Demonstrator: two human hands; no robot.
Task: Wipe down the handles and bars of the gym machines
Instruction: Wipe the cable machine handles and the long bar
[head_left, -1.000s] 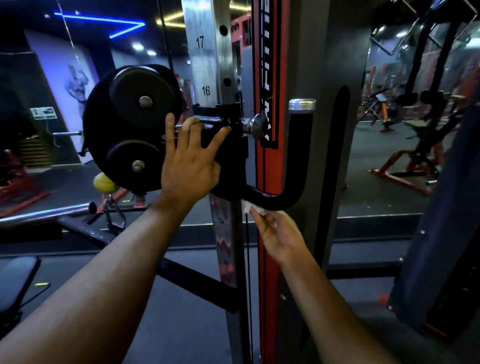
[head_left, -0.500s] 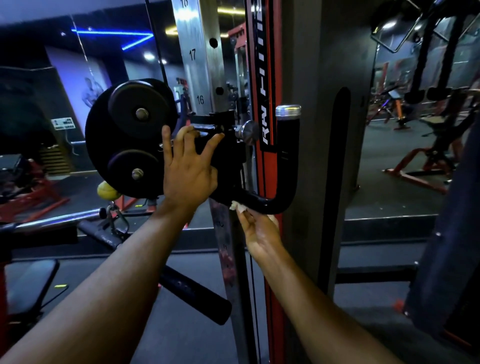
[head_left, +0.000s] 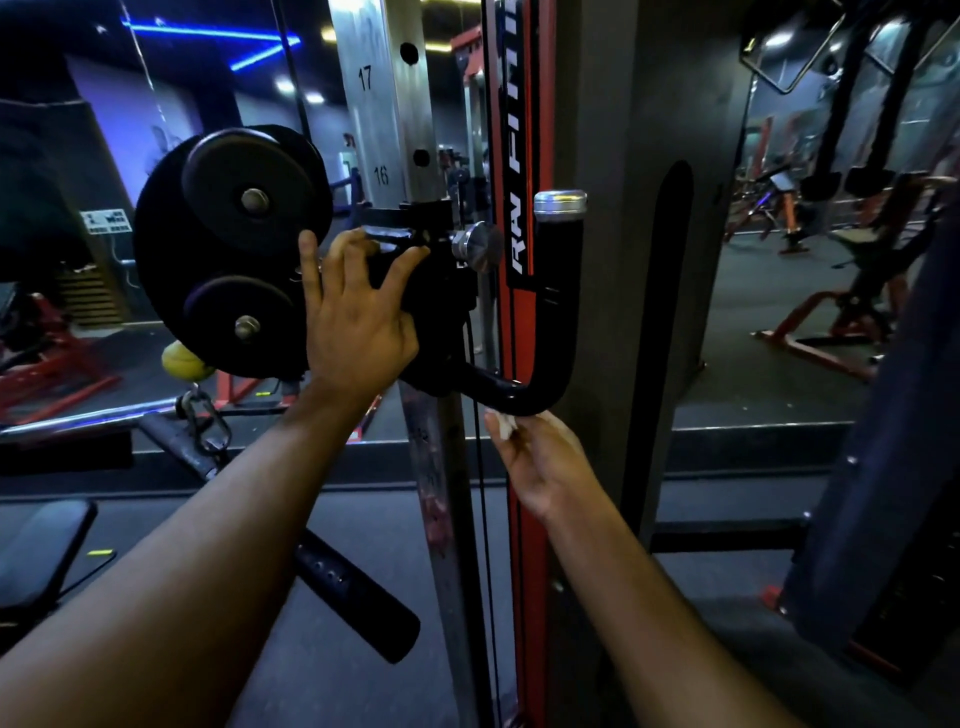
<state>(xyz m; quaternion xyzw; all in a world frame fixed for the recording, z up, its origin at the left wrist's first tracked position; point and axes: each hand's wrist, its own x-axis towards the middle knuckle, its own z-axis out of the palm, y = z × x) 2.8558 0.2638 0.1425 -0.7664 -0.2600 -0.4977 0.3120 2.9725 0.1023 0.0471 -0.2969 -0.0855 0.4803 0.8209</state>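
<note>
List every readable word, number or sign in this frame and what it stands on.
"17": silver numbered upright.
"16": same upright, lower down.
"RW FIT", cut off at the top edge: black strip on the red column.
Wall sign at left: too small to read.

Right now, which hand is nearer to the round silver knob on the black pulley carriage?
Left. The left hand rests on the carriage just beside the knob; the right hand is lower, under the curved black handle.

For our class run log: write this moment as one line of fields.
step: wiping handle | left hand: braced on pulley bracket | right hand: presses white cloth under black handle bend
</note>
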